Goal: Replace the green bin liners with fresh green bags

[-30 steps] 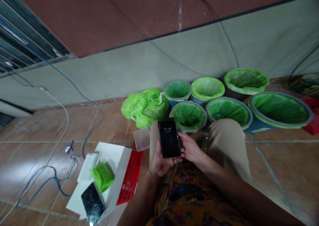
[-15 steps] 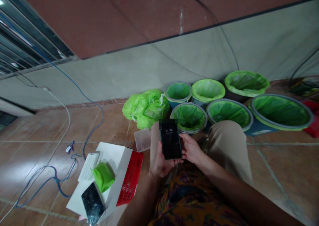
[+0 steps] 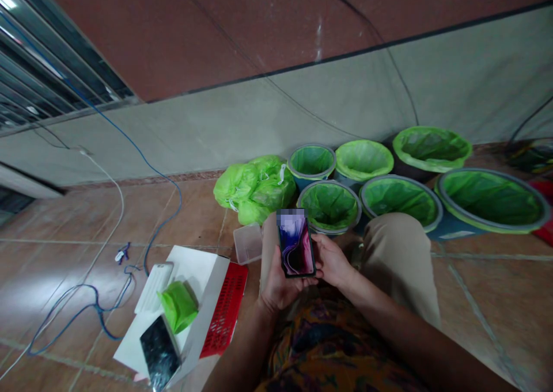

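Note:
A smartphone (image 3: 296, 247) with a lit purple and blue screen is held upright above my lap. My left hand (image 3: 280, 285) wraps round its lower left side, the thumb along the edge and the fingers behind it. From the right, my right hand (image 3: 332, 259) grips the phone's lower right edge; some of its fingers are hidden behind the phone. The top of the screen is blurred out. Just left of the phone, a clear plastic container (image 3: 247, 244) rests on the tiled floor.
Several bins lined with green bags, one a grey-rimmed bin (image 3: 329, 206), stand by the wall. Tied green bags (image 3: 254, 187) lie beside them. At left, a white box (image 3: 203, 271) over a red basket (image 3: 224, 311) carries a green packet (image 3: 178, 307) and a dark tablet-like object (image 3: 159, 351). A blue cable (image 3: 97, 308) crosses the floor.
The phone's screen has gone from a dark display with a clock to a bright purple and blue picture. Both hands keep their hold, and the view has shifted slightly.

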Motion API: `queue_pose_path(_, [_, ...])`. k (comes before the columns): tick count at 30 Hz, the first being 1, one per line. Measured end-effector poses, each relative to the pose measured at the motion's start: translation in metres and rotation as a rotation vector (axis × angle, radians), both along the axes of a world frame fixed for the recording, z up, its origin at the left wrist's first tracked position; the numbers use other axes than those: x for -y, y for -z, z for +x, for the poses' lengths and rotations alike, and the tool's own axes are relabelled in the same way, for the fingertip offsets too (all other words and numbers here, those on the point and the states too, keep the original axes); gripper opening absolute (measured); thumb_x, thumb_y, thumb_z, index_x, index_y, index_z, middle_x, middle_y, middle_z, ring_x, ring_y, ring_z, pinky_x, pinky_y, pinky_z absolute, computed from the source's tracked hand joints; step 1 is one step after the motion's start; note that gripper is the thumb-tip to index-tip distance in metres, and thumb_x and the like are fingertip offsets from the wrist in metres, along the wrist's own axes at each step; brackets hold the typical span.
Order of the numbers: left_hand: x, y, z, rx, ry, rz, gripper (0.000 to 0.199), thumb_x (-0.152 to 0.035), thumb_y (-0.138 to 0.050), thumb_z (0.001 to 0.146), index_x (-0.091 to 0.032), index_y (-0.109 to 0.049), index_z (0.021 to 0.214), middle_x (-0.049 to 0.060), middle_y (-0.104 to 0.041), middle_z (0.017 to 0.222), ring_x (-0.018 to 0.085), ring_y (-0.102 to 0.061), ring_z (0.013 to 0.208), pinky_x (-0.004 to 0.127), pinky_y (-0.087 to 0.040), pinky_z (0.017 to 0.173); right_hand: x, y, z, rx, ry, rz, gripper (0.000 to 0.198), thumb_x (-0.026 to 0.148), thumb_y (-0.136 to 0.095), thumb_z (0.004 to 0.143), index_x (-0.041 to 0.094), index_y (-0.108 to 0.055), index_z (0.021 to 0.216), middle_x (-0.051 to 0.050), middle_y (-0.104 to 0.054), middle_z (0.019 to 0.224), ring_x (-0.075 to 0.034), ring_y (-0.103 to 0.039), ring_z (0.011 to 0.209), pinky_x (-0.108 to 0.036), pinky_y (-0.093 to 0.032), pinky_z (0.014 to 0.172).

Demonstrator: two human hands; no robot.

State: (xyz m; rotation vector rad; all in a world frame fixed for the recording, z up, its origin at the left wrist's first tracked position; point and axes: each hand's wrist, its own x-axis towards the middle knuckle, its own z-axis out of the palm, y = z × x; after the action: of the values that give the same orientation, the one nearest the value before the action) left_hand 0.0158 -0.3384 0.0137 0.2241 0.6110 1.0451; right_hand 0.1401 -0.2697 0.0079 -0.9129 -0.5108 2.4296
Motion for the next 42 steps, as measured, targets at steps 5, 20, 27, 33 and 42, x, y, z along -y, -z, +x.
queue_pose_path(5, [-0.001, -0.003, 0.0, 0.01, 0.004, 0.005, 0.09, -0.078, -0.025, 0.086, -0.006, -0.062, 0.127, 0.019, -0.073, 0.091, 0.026, -0.069, 0.078, 0.035, -0.051, 0.073, 0.0, 0.0, -0.002, 0.093, 0.048, -0.037, 0.032, 0.045, -0.046, 0.082, 0.019, -0.056, 0.066, 0.006, -0.038, 0.034, -0.009, -0.029, 0.025, -0.019, -0.022, 0.025])
queue_pose_path(20, [0.0, -0.001, 0.002, -0.015, -0.084, -0.017, 0.071, -0.067, -0.035, 0.091, -0.018, -0.052, 0.14, 0.014, -0.072, 0.109, 0.027, -0.068, 0.085, 0.039, -0.053, 0.074, 0.01, -0.021, -0.003, 0.273, 0.166, 0.508, 0.062, 0.013, -0.073, 0.059, 0.021, -0.06, 0.119, -0.001, -0.073, 0.097, -0.017, -0.065, 0.076, -0.024, -0.052, 0.061])
queue_pose_path(27, [0.0, -0.005, 0.002, -0.008, -0.047, -0.02, 0.076, -0.071, -0.036, 0.088, -0.016, -0.053, 0.138, 0.016, -0.073, 0.099, 0.026, -0.068, 0.074, 0.039, -0.053, 0.071, 0.012, -0.018, -0.009, 0.258, 0.238, 0.289, 0.055, 0.046, -0.068, 0.078, 0.025, -0.057, 0.127, -0.002, -0.073, 0.091, -0.015, -0.062, 0.061, -0.021, -0.041, 0.043])
queue_pose_path(33, [-0.001, -0.006, 0.002, -0.006, -0.041, -0.016, 0.08, -0.075, -0.035, 0.087, -0.012, -0.059, 0.131, 0.014, -0.074, 0.092, 0.025, -0.07, 0.074, 0.036, -0.053, 0.072, 0.012, -0.015, -0.009, 0.321, 0.225, 0.194, 0.046, 0.057, -0.067, 0.078, 0.024, -0.062, 0.11, 0.002, -0.064, 0.062, -0.009, -0.047, 0.037, -0.017, -0.024, 0.029])
queue_pose_path(42, [0.0, 0.001, 0.002, -0.023, -0.015, 0.017, 0.088, -0.077, -0.025, 0.087, -0.008, -0.063, 0.127, 0.018, -0.074, 0.097, 0.027, -0.07, 0.082, 0.036, -0.05, 0.075, 0.014, -0.016, -0.008, 0.345, 0.151, 0.103, 0.061, 0.071, -0.046, 0.086, 0.016, -0.067, 0.101, 0.005, -0.047, 0.04, -0.007, -0.031, 0.026, -0.018, -0.025, 0.024])
